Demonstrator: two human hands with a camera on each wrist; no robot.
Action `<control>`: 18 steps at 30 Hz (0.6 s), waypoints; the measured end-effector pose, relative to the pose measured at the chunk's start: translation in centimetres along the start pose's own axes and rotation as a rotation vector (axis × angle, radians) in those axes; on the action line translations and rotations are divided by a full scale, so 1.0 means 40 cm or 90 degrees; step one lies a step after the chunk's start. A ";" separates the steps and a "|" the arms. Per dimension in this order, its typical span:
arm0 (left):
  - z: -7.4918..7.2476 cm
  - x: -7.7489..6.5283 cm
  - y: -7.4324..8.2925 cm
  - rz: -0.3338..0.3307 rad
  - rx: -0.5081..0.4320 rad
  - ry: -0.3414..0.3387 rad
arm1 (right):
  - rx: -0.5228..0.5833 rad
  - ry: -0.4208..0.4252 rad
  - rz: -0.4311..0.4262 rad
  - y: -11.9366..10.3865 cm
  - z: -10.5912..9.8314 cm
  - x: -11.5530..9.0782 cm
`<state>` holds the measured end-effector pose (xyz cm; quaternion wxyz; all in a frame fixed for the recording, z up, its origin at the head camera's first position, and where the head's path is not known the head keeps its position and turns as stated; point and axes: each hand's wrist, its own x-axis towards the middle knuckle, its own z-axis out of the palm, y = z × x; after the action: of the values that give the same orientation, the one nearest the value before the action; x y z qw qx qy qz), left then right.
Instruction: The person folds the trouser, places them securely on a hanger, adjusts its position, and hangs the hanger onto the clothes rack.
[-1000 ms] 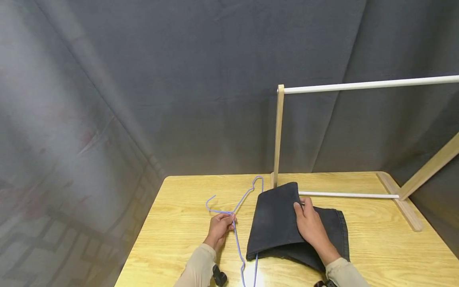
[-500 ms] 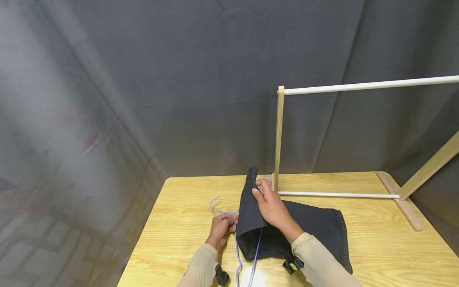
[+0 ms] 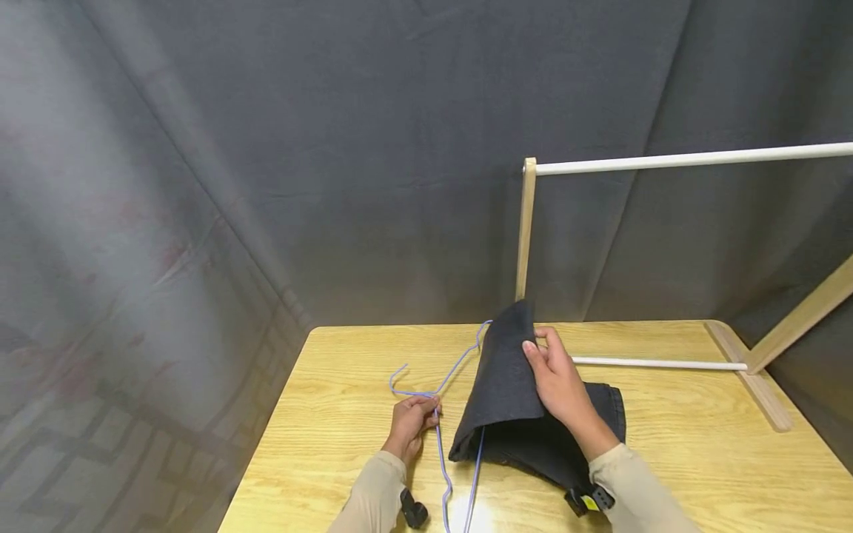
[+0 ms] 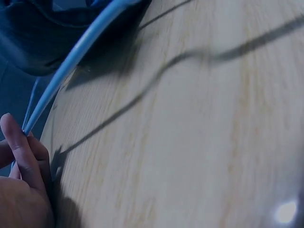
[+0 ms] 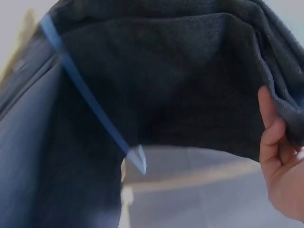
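A blue wire hanger (image 3: 455, 371) is held tilted above the wooden table, its hook to the left. Just below the hook, my left hand (image 3: 409, 426) pinches the wire between thumb and fingers. Black trousers (image 3: 501, 381), folded up, hang over the hanger's lower bar (image 5: 90, 97), which runs inside the fold. My right hand (image 3: 561, 383) grips the upper flap by its edge, thumb on top and fingers beneath. In the right wrist view, the trousers (image 5: 180, 71) arch over the bar in several layers. The other end of the trousers lies on the table to the right.
Behind the trousers stands a garment rack with wooden posts (image 3: 526, 229), a white top rail (image 3: 693, 158) and a white lower rail (image 3: 660, 363). Its right foot (image 3: 749, 377) rests near the right end of the wooden table (image 3: 333, 414). Grey curtains (image 3: 373, 185) hang behind.
The right hand carried the trousers' flap left over the hanger, then drew it back right, raised. The left hand stays at nearly the same place on the hanger.
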<state>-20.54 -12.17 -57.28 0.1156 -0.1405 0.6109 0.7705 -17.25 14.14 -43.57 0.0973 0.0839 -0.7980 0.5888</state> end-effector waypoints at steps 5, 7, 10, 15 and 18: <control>-0.004 -0.006 0.010 0.002 -0.003 0.001 | 0.003 0.060 0.060 0.067 -0.085 -0.075; -0.004 -0.010 0.012 0.003 -0.001 0.002 | -0.011 0.078 0.099 0.089 -0.114 -0.106; -0.003 -0.013 0.008 0.002 0.000 0.008 | -0.046 0.086 0.185 0.118 -0.146 -0.149; -0.002 -0.007 -0.006 0.016 -0.001 0.011 | -0.108 0.073 0.342 0.179 -0.173 -0.193; -0.003 -0.002 -0.010 0.019 -0.013 0.014 | -0.137 0.061 0.396 0.226 -0.178 -0.204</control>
<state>-20.34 -12.20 -57.63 0.0957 -0.1413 0.6063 0.7767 -11.19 23.74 -51.96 -0.0417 -0.2022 -0.8377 0.5056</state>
